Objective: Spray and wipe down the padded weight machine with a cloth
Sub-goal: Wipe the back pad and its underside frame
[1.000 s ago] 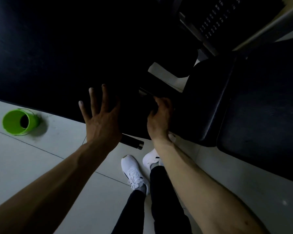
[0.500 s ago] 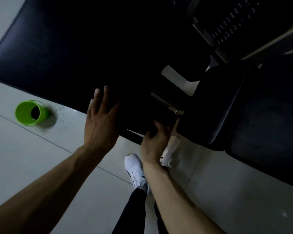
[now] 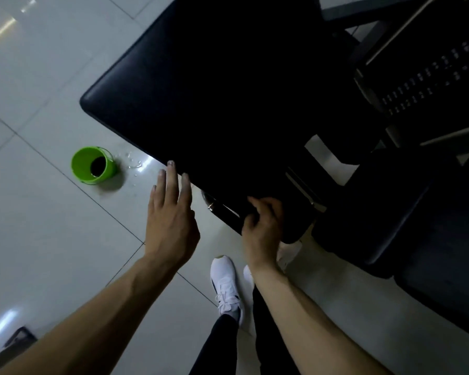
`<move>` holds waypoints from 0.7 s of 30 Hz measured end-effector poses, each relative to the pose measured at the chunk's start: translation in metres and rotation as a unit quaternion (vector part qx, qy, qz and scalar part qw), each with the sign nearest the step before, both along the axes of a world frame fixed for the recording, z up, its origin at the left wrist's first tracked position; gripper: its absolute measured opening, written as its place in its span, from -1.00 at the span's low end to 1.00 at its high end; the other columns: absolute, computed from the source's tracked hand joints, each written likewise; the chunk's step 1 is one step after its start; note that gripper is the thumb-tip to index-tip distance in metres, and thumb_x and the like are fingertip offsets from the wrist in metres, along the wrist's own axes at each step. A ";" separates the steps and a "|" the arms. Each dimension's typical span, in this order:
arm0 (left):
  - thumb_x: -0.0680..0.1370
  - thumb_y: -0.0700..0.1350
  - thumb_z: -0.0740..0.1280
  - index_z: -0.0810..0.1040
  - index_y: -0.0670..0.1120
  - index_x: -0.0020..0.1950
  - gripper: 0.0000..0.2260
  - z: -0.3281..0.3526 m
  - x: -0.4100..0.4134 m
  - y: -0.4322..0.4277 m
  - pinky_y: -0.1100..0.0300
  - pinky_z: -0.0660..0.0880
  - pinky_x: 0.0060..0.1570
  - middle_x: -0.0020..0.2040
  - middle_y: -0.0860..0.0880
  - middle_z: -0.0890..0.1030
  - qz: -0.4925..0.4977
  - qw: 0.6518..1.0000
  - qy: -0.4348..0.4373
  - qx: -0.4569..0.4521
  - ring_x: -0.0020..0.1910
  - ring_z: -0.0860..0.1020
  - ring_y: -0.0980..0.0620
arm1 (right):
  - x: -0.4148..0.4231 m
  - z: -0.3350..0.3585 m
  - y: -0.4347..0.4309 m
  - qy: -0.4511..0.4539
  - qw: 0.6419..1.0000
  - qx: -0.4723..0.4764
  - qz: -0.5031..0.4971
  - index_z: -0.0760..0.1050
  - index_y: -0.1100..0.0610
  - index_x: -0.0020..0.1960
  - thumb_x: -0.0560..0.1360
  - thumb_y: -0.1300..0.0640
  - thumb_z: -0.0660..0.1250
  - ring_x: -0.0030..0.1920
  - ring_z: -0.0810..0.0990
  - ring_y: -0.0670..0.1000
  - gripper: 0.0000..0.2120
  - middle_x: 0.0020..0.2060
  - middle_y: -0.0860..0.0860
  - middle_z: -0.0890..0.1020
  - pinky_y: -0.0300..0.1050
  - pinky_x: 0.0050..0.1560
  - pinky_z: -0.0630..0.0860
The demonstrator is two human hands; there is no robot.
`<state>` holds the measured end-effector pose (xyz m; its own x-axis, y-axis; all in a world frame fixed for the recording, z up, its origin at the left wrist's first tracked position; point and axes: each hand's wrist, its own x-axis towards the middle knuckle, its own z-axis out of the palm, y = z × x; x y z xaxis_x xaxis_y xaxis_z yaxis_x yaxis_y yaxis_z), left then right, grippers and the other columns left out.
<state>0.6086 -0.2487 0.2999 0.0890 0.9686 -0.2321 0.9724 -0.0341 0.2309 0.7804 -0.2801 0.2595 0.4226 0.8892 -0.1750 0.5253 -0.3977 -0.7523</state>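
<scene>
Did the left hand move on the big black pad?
Yes. The left hand slid back toward the person; now only its fingertips reach the edge of the black pad.

A single view is given, taken from head height and tilted steeply down, wide-angled. The shoes (image 3: 225, 282) are caught at 6 o'clock, the pad (image 3: 228, 90) close by at 12, the bucket (image 3: 79, 165) at 9.

Lower centre: white lace-up trainers (image 3: 226, 285) with dark side marks, under black trousers (image 3: 217, 347). Left hand (image 3: 171, 223) and right hand (image 3: 260, 234) bare; forearms uncovered to the bottom edge.
</scene>
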 end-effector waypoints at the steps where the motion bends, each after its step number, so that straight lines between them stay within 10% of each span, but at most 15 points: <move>1: 0.56 -0.25 0.36 -0.07 -0.15 0.68 -0.19 0.002 -0.005 -0.001 -0.13 0.13 0.59 0.67 -0.15 -0.21 0.035 0.999 -0.020 -0.007 0.65 -0.13 -0.17 | -0.019 0.005 0.016 0.000 0.999 0.031 0.040 0.66 0.14 0.23 0.47 0.43 0.30 0.25 0.50 0.07 -0.58 0.21 0.02 0.48 -0.01 0.32 0.53; 7: 0.64 -0.34 0.15 0.20 -0.10 0.64 -0.44 0.019 -0.021 0.008 0.09 0.25 0.47 0.64 -0.07 0.20 0.246 0.950 -0.193 -0.006 0.57 0.25 -0.06 | -0.111 0.050 0.127 -0.092 0.947 0.158 0.265 0.66 0.18 0.21 0.44 0.37 0.42 0.07 0.54 0.24 -0.63 0.10 0.18 0.58 0.08 0.05 0.56; 14: 0.61 -0.33 0.17 0.63 -0.06 0.27 -0.64 0.036 -0.030 0.022 -0.04 0.47 0.39 0.22 0.01 0.66 0.449 0.814 -0.357 -0.087 0.27 0.58 0.01 | -0.030 0.020 0.066 -0.156 0.940 0.085 0.291 0.67 0.10 0.23 0.41 0.37 0.42 0.08 0.54 0.19 -0.58 0.08 0.11 0.55 0.14 0.10 0.56; 21: 0.67 -0.11 0.29 0.63 -0.08 0.20 -0.83 0.088 -0.008 0.020 -0.01 0.56 0.19 0.12 -0.04 0.70 0.507 0.644 -0.553 -0.153 0.12 0.64 -0.01 | -0.027 0.089 0.064 0.118 0.981 -0.094 0.124 0.65 0.07 0.26 0.56 0.31 0.38 0.12 0.66 -0.02 -0.68 0.10 -0.01 0.68 -0.31 0.06 0.54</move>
